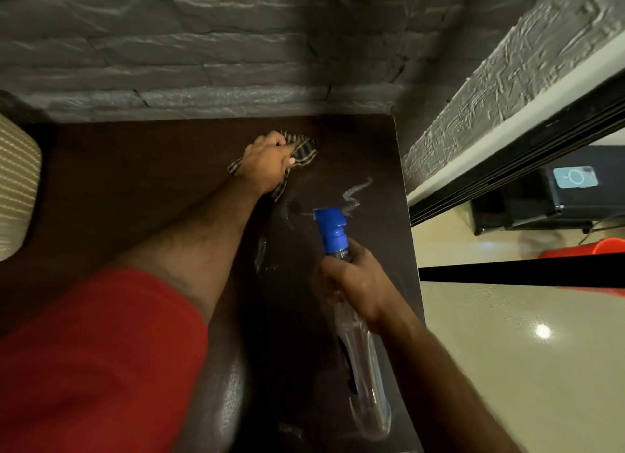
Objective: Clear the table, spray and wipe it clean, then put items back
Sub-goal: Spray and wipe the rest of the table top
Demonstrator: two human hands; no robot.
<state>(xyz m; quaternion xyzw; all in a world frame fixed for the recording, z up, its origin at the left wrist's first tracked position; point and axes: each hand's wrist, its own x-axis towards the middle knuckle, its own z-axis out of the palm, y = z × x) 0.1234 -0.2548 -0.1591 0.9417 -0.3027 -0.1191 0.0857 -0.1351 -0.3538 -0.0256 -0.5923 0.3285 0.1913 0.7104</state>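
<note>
The dark brown table [142,168] fills the middle of the view. My left hand [269,163] presses a checked cloth [302,151] onto the tabletop near its far right part. My right hand [355,280] grips a clear spray bottle [363,358] with a blue nozzle [331,229], held above the table's right side with the nozzle pointing away from me. Wet streaks [355,195] glisten on the surface between the cloth and the nozzle.
A grey stone-pattern wall [203,46] runs along the table's far edge. A striped cushion [17,188] sits at the left. Right of the table lies a pale glossy floor [524,351], with a black box [548,195] and an orange-red object [588,249] beyond.
</note>
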